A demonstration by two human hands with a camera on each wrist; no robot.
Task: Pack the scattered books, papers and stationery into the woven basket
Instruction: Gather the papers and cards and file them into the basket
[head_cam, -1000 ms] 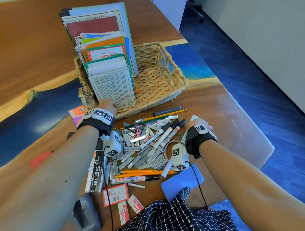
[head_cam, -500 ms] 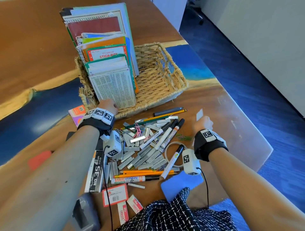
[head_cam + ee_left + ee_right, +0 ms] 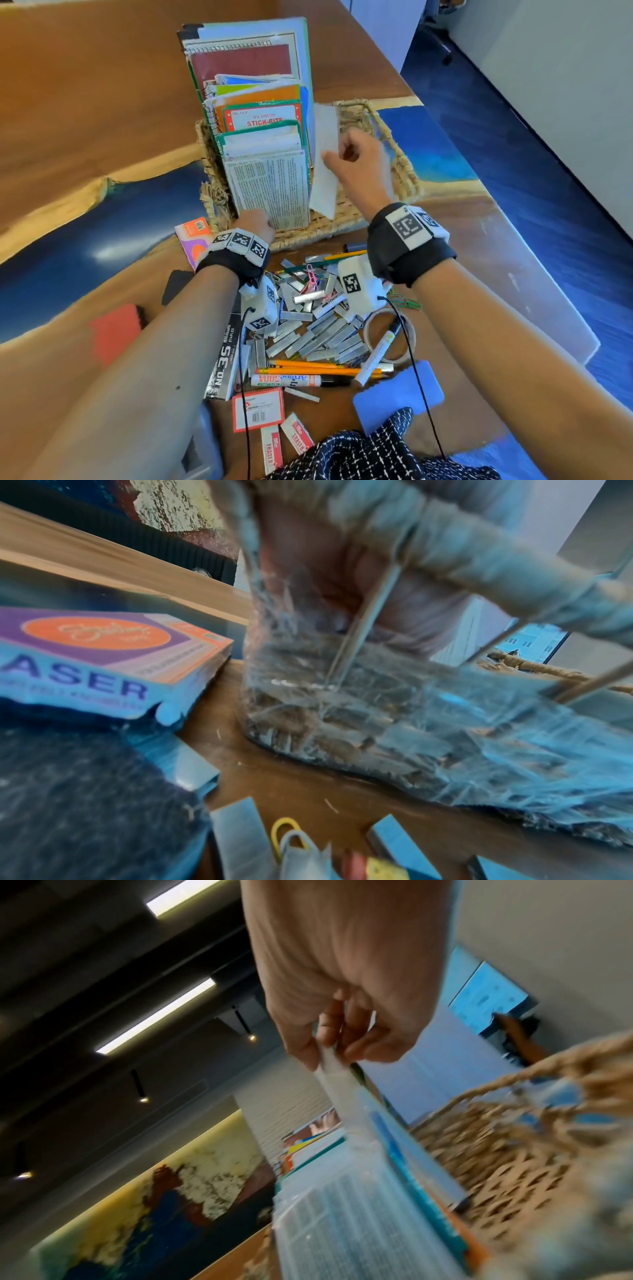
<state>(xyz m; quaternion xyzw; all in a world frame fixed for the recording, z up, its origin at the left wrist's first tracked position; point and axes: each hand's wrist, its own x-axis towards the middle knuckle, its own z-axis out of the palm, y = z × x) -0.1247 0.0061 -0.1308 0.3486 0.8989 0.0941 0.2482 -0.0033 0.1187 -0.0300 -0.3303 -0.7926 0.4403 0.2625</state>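
The woven basket (image 3: 387,192) stands at the middle of the table, with several books and notebooks (image 3: 260,137) upright in its left half. My right hand (image 3: 339,154) hangs above the basket and pinches a white slip of paper (image 3: 323,192) just right of the books. The right wrist view shows the thumb and fingers of my right hand (image 3: 329,1053) on the slip's (image 3: 337,1077) top edge, over the books (image 3: 342,1218). My left hand (image 3: 257,221) grips the basket's front rim by a printed booklet (image 3: 270,192); in the left wrist view its fingers (image 3: 342,574) curl behind the basket's weave (image 3: 377,723).
Loose stationery lies in front of the basket: staple strips (image 3: 318,329), pencils (image 3: 318,366), a marker (image 3: 287,380), a tape roll (image 3: 407,342), a staple box (image 3: 224,359), eraser packs (image 3: 298,438), a blue pad (image 3: 397,397). A duster box (image 3: 195,236) sits left. The table edge (image 3: 548,308) runs on the right.
My right hand has lifted the white slip off the table and carried it up and left, to above the basket beside the books. The left hand has stayed on the rim.
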